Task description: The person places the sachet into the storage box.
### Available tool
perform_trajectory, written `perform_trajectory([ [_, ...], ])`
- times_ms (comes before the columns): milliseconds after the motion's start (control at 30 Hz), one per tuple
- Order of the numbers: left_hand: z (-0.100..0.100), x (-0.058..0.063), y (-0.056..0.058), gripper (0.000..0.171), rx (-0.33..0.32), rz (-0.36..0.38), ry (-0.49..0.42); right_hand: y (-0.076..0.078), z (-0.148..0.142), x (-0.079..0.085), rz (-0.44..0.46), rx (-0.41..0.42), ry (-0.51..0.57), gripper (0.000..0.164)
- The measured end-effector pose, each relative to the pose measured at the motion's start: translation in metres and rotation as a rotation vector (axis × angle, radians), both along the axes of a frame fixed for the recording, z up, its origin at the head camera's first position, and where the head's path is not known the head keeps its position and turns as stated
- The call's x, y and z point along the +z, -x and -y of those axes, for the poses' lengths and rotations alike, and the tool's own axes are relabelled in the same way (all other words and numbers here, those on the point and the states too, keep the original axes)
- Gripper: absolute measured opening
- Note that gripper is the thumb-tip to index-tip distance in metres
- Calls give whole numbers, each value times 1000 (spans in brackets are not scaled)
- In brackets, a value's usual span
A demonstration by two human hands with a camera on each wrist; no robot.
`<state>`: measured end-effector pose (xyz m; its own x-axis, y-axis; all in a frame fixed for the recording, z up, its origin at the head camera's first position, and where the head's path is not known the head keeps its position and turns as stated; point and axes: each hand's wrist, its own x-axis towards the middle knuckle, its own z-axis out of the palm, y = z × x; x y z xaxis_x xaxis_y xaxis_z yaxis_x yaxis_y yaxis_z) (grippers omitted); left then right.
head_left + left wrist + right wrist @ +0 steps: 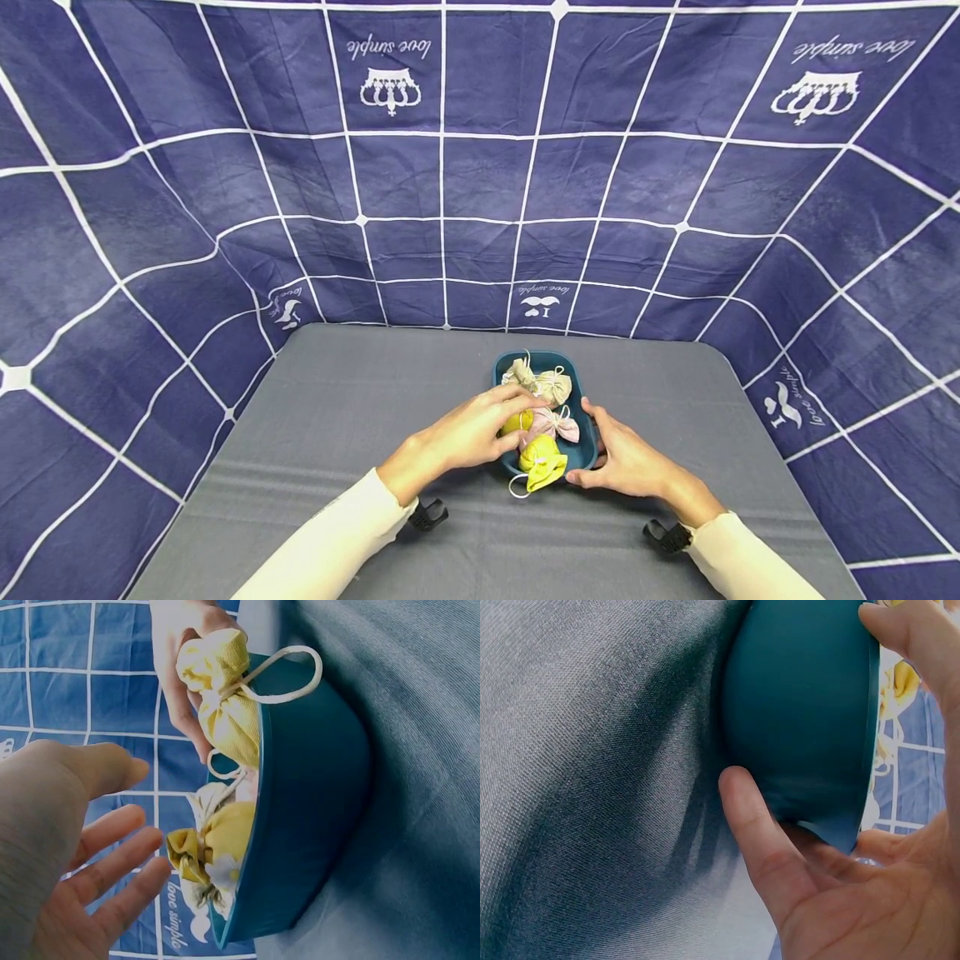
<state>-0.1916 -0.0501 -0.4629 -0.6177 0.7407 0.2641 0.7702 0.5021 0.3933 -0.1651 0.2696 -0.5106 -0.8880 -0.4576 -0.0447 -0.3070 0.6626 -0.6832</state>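
A dark teal plastic bin (581,455) stands on the grey cloth and holds several small drawstring pouches. My right hand (633,458) grips its right side, thumb at the rim (873,697) and the other fingers along the wall. Over the bin's left side hovers my left hand (472,429), its fingers extended and apart from the pouches in the left wrist view. A bright yellow pouch (542,468) lies at the near end, with its white cord loop hanging over the rim. Beyond it are a pink pouch (567,427), a mustard pouch (229,832) partly under my left hand, and beige pouches (555,387).
Grey cloth (375,375) covers the table around the bin. Blue curtains (480,175) with white grid lines rise at the back and along both sides. A black strap (666,537) is on the right wrist, another (429,515) on the left.
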Motion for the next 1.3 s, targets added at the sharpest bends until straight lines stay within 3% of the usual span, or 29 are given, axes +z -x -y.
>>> perform_trajectory([
  [400, 21, -5, -1, 52, 143, -32, -20, -1, 0, -1, 16, -7, 5, 131],
  [1000, 44, -17, 3, 49, 215, -72, -35, 0, 0, 1, 32, -13, 2, 131],
  [1300, 56, -21, 3, 47, 248, -44, -19, 0, -1, 1, 42, -13, 1, 132],
])
